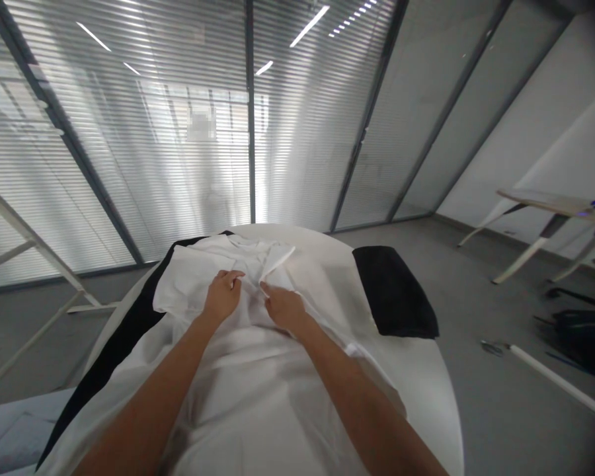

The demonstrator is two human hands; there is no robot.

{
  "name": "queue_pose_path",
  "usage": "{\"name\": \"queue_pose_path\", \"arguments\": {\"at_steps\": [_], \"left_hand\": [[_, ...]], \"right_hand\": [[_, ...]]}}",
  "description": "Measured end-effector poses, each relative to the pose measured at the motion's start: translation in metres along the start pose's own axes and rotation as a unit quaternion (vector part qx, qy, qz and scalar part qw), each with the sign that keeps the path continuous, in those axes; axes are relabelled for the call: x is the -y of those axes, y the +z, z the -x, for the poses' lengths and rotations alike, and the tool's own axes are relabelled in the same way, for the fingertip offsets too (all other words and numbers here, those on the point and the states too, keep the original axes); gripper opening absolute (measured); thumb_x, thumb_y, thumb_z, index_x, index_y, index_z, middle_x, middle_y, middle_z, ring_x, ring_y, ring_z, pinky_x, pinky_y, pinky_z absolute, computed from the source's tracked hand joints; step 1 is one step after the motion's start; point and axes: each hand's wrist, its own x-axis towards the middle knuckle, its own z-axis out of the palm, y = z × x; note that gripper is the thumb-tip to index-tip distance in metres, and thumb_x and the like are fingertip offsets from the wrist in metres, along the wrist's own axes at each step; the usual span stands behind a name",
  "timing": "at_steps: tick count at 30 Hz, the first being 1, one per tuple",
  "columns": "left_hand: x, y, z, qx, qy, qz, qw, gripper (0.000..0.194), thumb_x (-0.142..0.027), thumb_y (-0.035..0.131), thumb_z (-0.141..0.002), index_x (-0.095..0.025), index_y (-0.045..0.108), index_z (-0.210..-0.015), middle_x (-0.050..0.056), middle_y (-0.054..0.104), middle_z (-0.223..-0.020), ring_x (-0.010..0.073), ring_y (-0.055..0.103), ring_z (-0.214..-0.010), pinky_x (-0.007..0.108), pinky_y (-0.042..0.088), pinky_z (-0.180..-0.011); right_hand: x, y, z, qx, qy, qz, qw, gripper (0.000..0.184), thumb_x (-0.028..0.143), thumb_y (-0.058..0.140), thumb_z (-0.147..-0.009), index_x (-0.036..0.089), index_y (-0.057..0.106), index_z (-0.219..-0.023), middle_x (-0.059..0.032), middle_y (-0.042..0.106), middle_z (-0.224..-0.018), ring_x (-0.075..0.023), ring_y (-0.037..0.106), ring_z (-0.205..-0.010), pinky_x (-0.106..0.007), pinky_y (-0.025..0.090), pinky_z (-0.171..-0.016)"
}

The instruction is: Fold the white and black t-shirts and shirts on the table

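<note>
A white garment (258, 370) lies spread along a round white table (426, 390). My left hand (222, 294) rests on its upper part with the fingers curled and pinching the fabric. My right hand (283, 307) is close beside it, knuckles up, fingers bent onto the same fabric near the collar. A folded strip of white cloth (277, 263) sticks up just beyond my fingers. Dark cloth (123, 337) lies under the garment on the left.
A black folded cloth (394, 291) lies on the table's right side. Glass walls with blinds stand behind. A white frame (24, 264) is at the left, a table (555, 211) at the far right, a black bag (582, 337) and a white pole (555, 380) on the floor.
</note>
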Motion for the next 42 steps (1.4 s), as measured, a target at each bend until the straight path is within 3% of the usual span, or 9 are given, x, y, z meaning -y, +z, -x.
{"name": "queue_pose_path", "arguments": {"at_steps": [8,13,21,25,28,31,37,39,42], "left_hand": [[-0.028,0.029,-0.050,0.116,0.086,-0.019,0.989,0.037,-0.032,0.043,-0.090,-0.028,0.071,-0.114,0.008,0.061,-0.125,0.0219,0.051,-0.122,0.040,0.036,-0.106],[-0.025,0.047,-0.068,0.169,0.112,-0.007,0.979,0.035,-0.025,0.047,-0.087,-0.029,0.072,-0.111,0.004,0.065,-0.125,0.0213,0.049,-0.127,0.036,0.033,-0.109],[-0.005,0.051,-0.073,0.137,0.042,0.095,0.985,0.049,-0.024,0.042,-0.082,-0.017,0.064,-0.126,0.009,0.064,-0.124,0.0191,0.061,-0.107,0.029,0.044,-0.097],[-0.002,0.044,-0.075,0.149,-0.027,0.146,0.978,0.057,-0.026,0.044,-0.081,-0.011,0.054,-0.135,0.006,0.071,-0.085,0.0142,0.060,-0.066,0.025,0.047,-0.066],[0.002,0.042,-0.076,0.143,-0.051,0.186,0.971,0.059,-0.026,0.045,-0.080,-0.009,0.052,-0.136,0.001,0.065,-0.067,0.0123,0.054,-0.055,0.023,0.043,-0.056],[0.004,0.045,-0.075,0.142,-0.035,0.169,0.975,0.056,-0.026,0.046,-0.081,-0.013,0.055,-0.134,0.003,0.070,-0.078,0.0126,0.057,-0.061,0.024,0.046,-0.061],[-0.005,0.050,-0.074,0.087,0.006,0.110,0.990,0.053,-0.017,0.047,-0.077,-0.014,0.062,-0.127,0.010,0.063,-0.126,0.0183,0.060,-0.106,0.028,0.043,-0.098],[-0.010,0.046,-0.074,0.077,0.004,0.140,0.987,0.058,-0.014,0.047,-0.074,-0.014,0.059,-0.130,0.009,0.066,-0.117,0.0173,0.062,-0.097,0.028,0.046,-0.091],[-0.015,0.036,-0.075,0.074,-0.038,0.237,0.968,0.070,-0.014,0.048,-0.070,-0.016,0.050,-0.140,0.001,0.067,-0.076,0.0116,0.057,-0.059,0.024,0.047,-0.061]], "right_hand": [[0.008,0.011,-0.003,-0.018,0.001,0.033,0.999,0.044,0.032,0.044,-0.095,0.028,0.045,-0.138,-0.0100,0.067,-0.100,-0.0228,0.067,-0.087,-0.034,0.051,-0.071],[0.007,0.016,-0.004,-0.028,-0.003,0.032,0.999,0.042,0.029,0.046,-0.093,0.028,0.047,-0.135,-0.0095,0.067,-0.099,-0.0220,0.067,-0.084,-0.033,0.051,-0.069],[0.009,0.018,-0.005,-0.015,0.011,0.050,0.999,0.050,0.028,0.043,-0.093,0.028,0.035,-0.142,-0.0115,0.064,-0.107,-0.0216,0.066,-0.087,-0.034,0.051,-0.070],[0.011,0.017,-0.004,-0.022,0.019,0.039,0.999,0.049,0.029,0.042,-0.094,0.026,0.036,-0.142,-0.0124,0.063,-0.107,-0.0223,0.066,-0.086,-0.035,0.051,-0.069],[0.011,0.016,-0.003,-0.022,0.021,0.038,0.999,0.048,0.028,0.041,-0.094,0.025,0.036,-0.141,-0.0127,0.063,-0.107,-0.0221,0.065,-0.085,-0.034,0.051,-0.069],[0.012,0.017,-0.002,-0.023,0.022,0.047,0.998,0.049,0.027,0.042,-0.093,0.025,0.035,-0.142,-0.0125,0.063,-0.107,-0.0221,0.065,-0.085,-0.034,0.051,-0.068],[0.012,0.012,-0.002,-0.018,0.025,0.034,0.999,0.050,0.025,0.041,-0.093,0.025,0.036,-0.142,-0.0124,0.064,-0.109,-0.0225,0.066,-0.087,-0.035,0.051,-0.070],[0.011,0.004,-0.002,0.003,0.026,0.015,1.000,0.051,0.026,0.041,-0.093,0.026,0.036,-0.143,-0.0115,0.066,-0.108,-0.0230,0.067,-0.089,-0.035,0.051,-0.073],[0.007,-0.015,-0.001,0.039,0.004,-0.033,0.999,0.054,0.027,0.042,-0.091,0.026,0.036,-0.145,-0.0097,0.069,-0.110,-0.0244,0.066,-0.098,-0.037,0.050,-0.080]]}}
